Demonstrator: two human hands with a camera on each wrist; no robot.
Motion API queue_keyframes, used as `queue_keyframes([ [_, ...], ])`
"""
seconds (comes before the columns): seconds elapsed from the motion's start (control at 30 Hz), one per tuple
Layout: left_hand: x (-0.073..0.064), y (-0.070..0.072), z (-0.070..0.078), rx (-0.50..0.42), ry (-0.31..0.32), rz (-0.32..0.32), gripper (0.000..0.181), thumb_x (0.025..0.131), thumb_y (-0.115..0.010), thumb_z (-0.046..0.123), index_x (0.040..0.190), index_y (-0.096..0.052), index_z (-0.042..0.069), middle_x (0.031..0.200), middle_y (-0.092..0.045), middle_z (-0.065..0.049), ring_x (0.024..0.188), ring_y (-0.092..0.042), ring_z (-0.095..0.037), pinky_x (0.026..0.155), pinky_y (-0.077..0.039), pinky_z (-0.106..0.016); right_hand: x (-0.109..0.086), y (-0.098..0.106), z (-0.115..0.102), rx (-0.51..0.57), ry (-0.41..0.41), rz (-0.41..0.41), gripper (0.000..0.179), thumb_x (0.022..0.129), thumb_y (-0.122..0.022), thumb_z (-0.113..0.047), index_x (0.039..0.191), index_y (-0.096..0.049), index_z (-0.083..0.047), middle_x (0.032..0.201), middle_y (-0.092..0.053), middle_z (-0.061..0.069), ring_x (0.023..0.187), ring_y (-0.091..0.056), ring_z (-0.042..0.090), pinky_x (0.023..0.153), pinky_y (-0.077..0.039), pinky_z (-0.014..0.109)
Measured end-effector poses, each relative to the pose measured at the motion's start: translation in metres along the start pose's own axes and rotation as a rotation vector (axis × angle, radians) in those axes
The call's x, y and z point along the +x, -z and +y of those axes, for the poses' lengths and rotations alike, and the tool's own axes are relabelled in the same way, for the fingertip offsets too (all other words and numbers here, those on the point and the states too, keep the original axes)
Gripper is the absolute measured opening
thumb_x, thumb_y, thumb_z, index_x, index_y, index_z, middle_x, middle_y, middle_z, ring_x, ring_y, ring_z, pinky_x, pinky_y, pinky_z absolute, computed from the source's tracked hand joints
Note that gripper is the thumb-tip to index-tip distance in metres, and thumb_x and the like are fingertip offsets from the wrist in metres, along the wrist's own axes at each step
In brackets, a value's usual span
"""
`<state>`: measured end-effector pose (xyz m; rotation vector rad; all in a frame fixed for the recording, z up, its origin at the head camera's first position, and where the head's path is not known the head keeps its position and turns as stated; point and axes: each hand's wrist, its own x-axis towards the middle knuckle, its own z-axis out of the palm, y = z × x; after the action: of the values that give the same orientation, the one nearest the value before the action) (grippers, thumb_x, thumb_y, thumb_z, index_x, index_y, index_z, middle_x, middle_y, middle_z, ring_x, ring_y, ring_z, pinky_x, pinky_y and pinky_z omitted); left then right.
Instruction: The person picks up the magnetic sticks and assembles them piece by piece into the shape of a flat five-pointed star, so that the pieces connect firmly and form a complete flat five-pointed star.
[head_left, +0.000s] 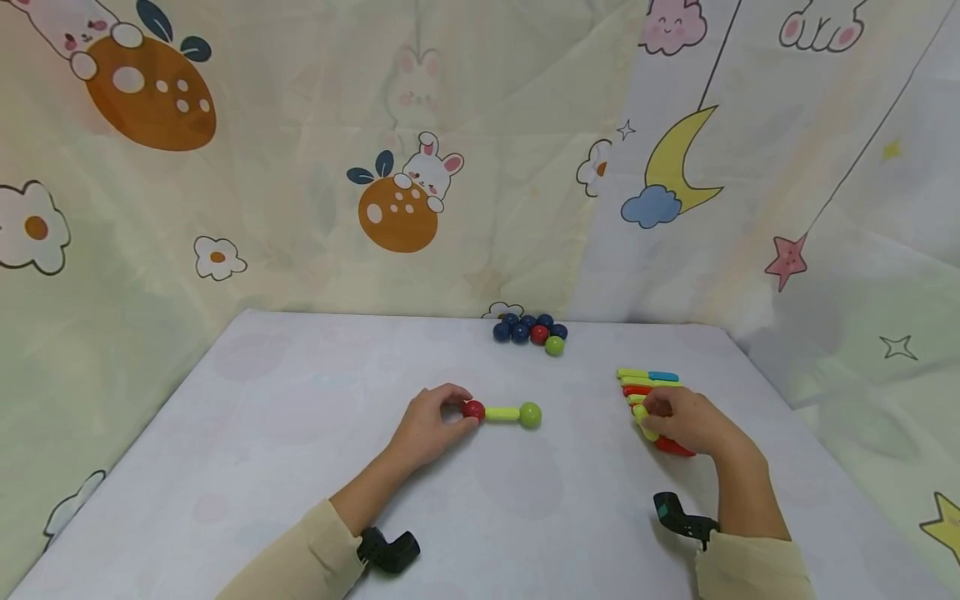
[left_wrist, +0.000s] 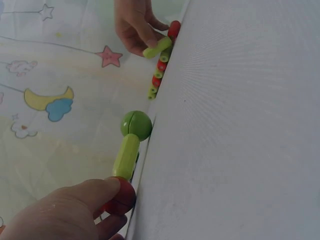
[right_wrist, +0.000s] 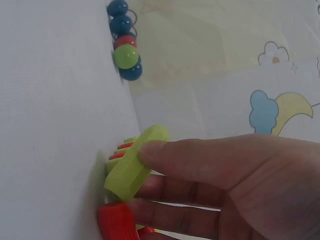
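Nearest us, around the middle of the table (head_left: 300, 442), our left hand (head_left: 433, 425) pinches a red ball (head_left: 474, 410), joined by a green stick (head_left: 502, 413) to a green ball (head_left: 530, 415). Toward the table's right edge, our right hand (head_left: 690, 423) pinches a loose green stick (right_wrist: 135, 165) by a row of colored sticks (head_left: 636, 390). We seem to be picking out a piece; next calls for lifting it without bumping the others. Blue, red and green balls (head_left: 521, 333) sit by the far edge. We can read no words or labels anywhere.
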<state>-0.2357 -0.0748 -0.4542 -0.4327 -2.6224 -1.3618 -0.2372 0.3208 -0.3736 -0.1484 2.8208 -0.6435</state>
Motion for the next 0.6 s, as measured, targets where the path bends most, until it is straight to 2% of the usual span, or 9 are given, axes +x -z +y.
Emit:
queue_keyframes([
  [0.1, -0.0005, 0.0000, -0.0002, -0.008, 0.016, 0.009, 0.029, 0.088, -0.083, 0.022, 0.114, -0.073, 0.016, 0.106, -0.075, 0.004, 0.103, -0.062, -0.018, 0.092, -0.048, -0.041, 0.0004, 0.0008, -0.0008, -0.014, -0.012, 0.004, 0.036, 0.095, -0.070, -0.022, 0.123, -0.062, 0.000, 0.115, -0.066, 0.017, 0.107, -0.057, 0.034, 0.094, -0.056, 0.053],
  [0.37, -0.0014, 0.0005, 0.0015, -0.028, 0.025, 0.044, 0.025, 0.087, -0.083, 0.020, 0.109, -0.075, 0.014, 0.103, -0.076, 0.002, 0.099, -0.064, -0.017, 0.092, -0.049, -0.041, -0.0005, 0.0014, -0.0015, 0.038, -0.021, 0.005, 0.039, 0.099, -0.065, -0.023, 0.126, -0.056, 0.004, 0.117, -0.064, 0.020, 0.096, -0.060, 0.026, 0.079, -0.059, 0.038],
  [0.47, -0.0016, 0.0003, 0.0027, -0.040, 0.045, 0.064, 0.024, 0.086, -0.084, 0.019, 0.107, -0.075, 0.013, 0.101, -0.076, 0.001, 0.099, -0.066, -0.018, 0.092, -0.051, -0.041, -0.0003, 0.0008, -0.0026, 0.055, -0.007, 0.030, 0.039, 0.099, -0.065, -0.023, 0.125, -0.056, 0.004, 0.118, -0.064, 0.021, 0.098, -0.061, 0.027, 0.080, -0.059, 0.039],
  [0.6, -0.0012, -0.0004, 0.0031, -0.046, 0.070, 0.093, 0.023, 0.085, -0.084, 0.018, 0.105, -0.076, 0.012, 0.100, -0.077, 0.000, 0.099, -0.068, -0.018, 0.091, -0.054, -0.041, 0.0015, -0.0028, -0.0039, 0.063, 0.040, 0.106, 0.038, 0.099, -0.066, -0.026, 0.122, -0.058, 0.003, 0.118, -0.065, 0.020, 0.103, -0.061, 0.032, 0.084, -0.057, 0.045],
])
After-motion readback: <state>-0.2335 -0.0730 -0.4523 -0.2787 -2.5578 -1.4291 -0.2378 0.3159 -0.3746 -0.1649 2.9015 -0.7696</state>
